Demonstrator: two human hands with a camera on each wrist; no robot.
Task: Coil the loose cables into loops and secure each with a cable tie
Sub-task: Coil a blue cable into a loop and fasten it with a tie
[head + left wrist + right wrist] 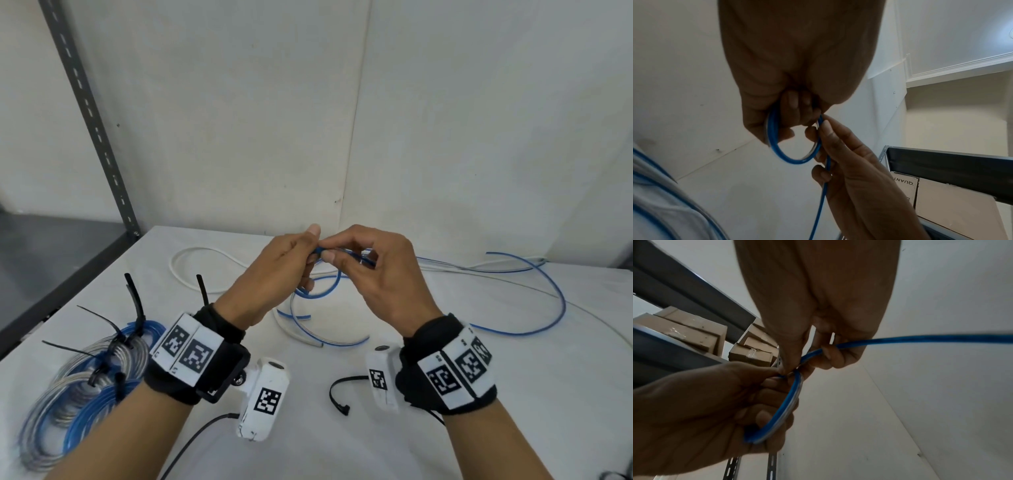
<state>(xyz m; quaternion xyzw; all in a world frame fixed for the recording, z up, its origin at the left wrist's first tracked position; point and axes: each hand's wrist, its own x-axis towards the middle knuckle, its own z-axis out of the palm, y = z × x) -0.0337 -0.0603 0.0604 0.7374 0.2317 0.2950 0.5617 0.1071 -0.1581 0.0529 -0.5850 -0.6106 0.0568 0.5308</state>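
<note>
Blue cable (pixel 329 287): 1 | hands gripping it: 2 | loose tie (pixel 337 394): 1

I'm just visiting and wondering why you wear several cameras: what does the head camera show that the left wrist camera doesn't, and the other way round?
Only the head view shows the table, the finished coils bound with black ties at the left, a loose black cable tie and a white cable.

Only the left wrist view shows the ceiling and a shelf of cardboard boxes.

Both show the left hand and right hand gripping the blue cable, starting a small loop.
</note>
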